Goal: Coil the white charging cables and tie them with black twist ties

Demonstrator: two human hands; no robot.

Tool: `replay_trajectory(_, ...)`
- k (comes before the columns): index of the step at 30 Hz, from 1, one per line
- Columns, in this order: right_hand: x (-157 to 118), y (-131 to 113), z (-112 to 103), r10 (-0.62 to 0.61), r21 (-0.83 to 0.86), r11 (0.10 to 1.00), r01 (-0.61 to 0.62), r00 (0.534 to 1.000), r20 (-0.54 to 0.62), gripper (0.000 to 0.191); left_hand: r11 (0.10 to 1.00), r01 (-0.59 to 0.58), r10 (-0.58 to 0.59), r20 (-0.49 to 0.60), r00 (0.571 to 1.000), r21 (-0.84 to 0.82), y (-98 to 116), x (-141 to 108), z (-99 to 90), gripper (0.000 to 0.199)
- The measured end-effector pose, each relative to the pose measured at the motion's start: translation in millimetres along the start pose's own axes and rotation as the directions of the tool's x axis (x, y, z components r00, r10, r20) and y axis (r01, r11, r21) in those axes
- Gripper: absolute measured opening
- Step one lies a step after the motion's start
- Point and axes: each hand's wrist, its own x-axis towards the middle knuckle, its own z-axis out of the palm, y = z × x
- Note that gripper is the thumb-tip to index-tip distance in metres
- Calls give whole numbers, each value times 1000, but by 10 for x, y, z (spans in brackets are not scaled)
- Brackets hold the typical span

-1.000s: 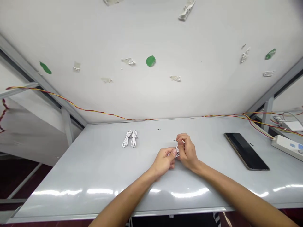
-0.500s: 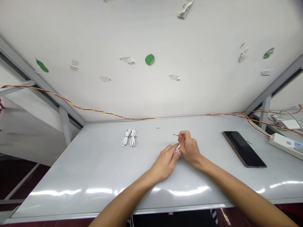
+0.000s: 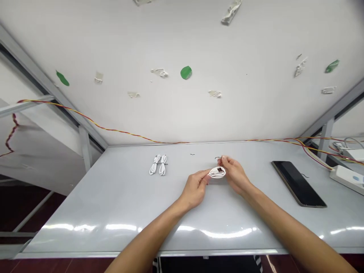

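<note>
A coiled white cable (image 3: 217, 172) is pinched at its left end by the fingers of my left hand (image 3: 196, 188). Just right of the coil, my right hand (image 3: 234, 173) is closed on a thin black tie (image 3: 217, 157), whose end sticks out to the left of the fingertips. On the table to the left lie two white cable bundles, a left one (image 3: 155, 164) and a right one (image 3: 163, 165), each bound round the middle with a black tie. Another short black tie (image 3: 192, 154) lies near the back edge.
A dark phone (image 3: 298, 183) lies on the grey table (image 3: 113, 201) at the right, with a black tie beside it. Farther right is a white power strip (image 3: 348, 178). Red and yellow wires (image 3: 119, 131) run along the white back wall.
The cable coil, mostly hidden by my fingers before, now shows between my hands. My right hand has moved off it slightly with the black tie. The view has shifted a little.
</note>
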Motion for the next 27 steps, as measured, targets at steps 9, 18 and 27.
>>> replay_trajectory(9,-140,-65,24,236,86,952,-294,882,408,35,921,106,-65,121,990,-374,-13,-13,33,55)
replay_trajectory(18,-203,24,121,256,87,941,-327,855,451,17,887,47,-28,48,998,-460,-25,37,27,41)
replay_trajectory(27,-201,10,115,262,108,933,-342,855,448,14,947,16,-21,-9,1000,-321,-45,24,28,33)
